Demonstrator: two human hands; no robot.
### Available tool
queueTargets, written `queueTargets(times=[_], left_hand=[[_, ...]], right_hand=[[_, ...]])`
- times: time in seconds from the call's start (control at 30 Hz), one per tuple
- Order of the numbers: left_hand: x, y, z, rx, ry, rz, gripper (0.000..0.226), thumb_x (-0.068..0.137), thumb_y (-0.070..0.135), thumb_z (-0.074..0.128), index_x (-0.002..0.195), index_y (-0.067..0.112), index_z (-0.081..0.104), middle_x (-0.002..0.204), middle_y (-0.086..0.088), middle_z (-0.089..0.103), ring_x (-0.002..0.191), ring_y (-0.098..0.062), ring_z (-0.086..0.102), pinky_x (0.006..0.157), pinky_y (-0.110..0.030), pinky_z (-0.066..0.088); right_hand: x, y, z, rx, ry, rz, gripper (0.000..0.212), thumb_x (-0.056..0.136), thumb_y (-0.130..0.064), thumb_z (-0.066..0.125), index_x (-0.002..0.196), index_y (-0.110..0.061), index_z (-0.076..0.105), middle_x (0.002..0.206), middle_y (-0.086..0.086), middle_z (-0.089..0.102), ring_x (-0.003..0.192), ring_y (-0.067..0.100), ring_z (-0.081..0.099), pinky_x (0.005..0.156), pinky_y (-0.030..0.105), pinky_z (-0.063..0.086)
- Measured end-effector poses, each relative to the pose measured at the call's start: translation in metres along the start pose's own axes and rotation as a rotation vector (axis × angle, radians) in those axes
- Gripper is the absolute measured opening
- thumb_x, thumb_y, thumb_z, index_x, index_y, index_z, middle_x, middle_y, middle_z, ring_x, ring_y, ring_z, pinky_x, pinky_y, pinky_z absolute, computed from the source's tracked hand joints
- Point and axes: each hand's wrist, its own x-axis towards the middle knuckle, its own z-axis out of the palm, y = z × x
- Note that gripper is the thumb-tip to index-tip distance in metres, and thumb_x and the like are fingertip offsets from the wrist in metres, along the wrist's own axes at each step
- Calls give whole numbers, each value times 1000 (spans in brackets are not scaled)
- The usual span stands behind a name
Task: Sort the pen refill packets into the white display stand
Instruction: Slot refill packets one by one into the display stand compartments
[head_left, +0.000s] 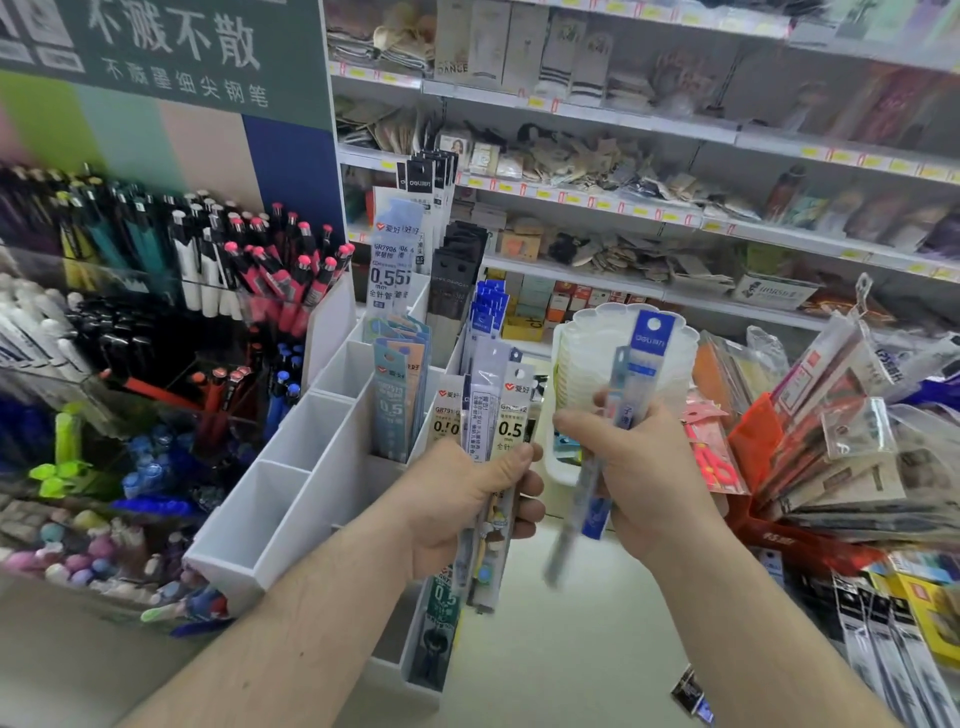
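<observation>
The refill packets in the left hand were long, narrow sleeves of clear, glossy plastic with printed card headers, white and pale blue, two of them marked 0.5. They stood upright as a fanned bundle just in front of the stand, their lower ends hanging below the fist. The left hand's fingers were curled tight round the bundle's middle, thumb across the front. The right hand gripped two more packets, one with a blue header and a round hanging hole, the other thinner and grey; both tilted, tops leaning right, tails blurred below the palm. Its fingers were wrapped round them, thumb pointing left across the front. The stand was white, smooth, matte plastic, stepped in box-shaped compartments; the near left ones showed only bare walls, while the farther ones held upright packets, pale blue, black and deep blue. Left of it stood clear tubs of pens with pink and black caps. A white scalloped basket sat behind the right hand, and a loose heap of packets lay at the right.
</observation>
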Motion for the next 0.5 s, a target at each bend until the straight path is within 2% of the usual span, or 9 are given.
queueTargets(times=[0.03, 0.1, 0.17, 0.23, 0.27, 0.33, 0.4, 0.5], left_hand=[[0, 0, -1, 22, 0, 13, 29, 77, 27, 68, 97, 7, 65, 70, -7, 65, 61, -21, 65, 58, -33, 56], [0, 0, -2, 82, 1, 41, 24, 79, 23, 70, 98, 10, 68, 74, -9, 66, 64, -22, 66, 62, -36, 55], [0, -1, -2, 139, 8, 56, 14, 85, 15, 72, 99, 14, 72, 77, -9, 68, 66, -22, 66, 63, -37, 54], [0, -2, -3, 179, 12, 47, 16, 87, 7, 71, 103, 12, 71, 81, -10, 70, 69, -21, 67, 65, -35, 54], [-1, -2, -3, 183, 0, 41, 20, 89, 5, 69, 108, 10, 69, 85, -11, 71, 71, -22, 68, 66, -35, 54], [-3, 1, -2, 177, -37, 41, 26, 93, 1, 62, 118, 6, 65, 94, -14, 73, 83, -25, 71, 72, -37, 57], [-4, 3, -1, 136, -50, 26, 27, 97, -1, 55, 121, 6, 64, 100, -14, 74, 93, -27, 72, 77, -38, 58], [-5, 4, 5, 109, 0, 35, 23, 94, -3, 58, 109, 10, 69, 95, -11, 76, 87, -24, 74, 75, -35, 59]], right_hand=[[-1, 1, 2, -35, 0, 3, 37, 77, -15, 82, 104, -11, 58, 97, 20, 70, 90, 32, 72, 84, 51, 58], [-5, 2, 9, -124, -26, -15, 39, 74, -19, 86, 101, -4, 61, 94, 20, 72, 83, 29, 72, 77, 48, 61], [-8, 2, 17, -163, -64, -35, 24, 77, -12, 83, 87, 2, 66, 74, 11, 72, 63, 23, 68, 59, 33, 59], [-11, 2, 23, -165, -105, -37, 7, 82, -6, 78, 80, -6, 71, 69, 4, 73, 58, 19, 66, 50, 32, 56], [-12, 2, 23, -155, -114, -34, 8, 84, -4, 76, 80, -8, 71, 68, 4, 73, 56, 20, 66, 48, 35, 55], [-12, 1, 22, -127, -106, -17, 8, 87, -2, 72, 81, -7, 69, 68, 7, 73, 53, 27, 65, 48, 42, 53], [-11, -1, 16, -114, -82, 2, 2, 89, -3, 69, 87, -2, 69, 75, 11, 75, 59, 32, 70, 50, 43, 56], [-9, -1, 8, -143, -33, -39, 3, 88, -5, 69, 88, -6, 72, 82, 9, 77, 72, 28, 74, 60, 42, 61]])
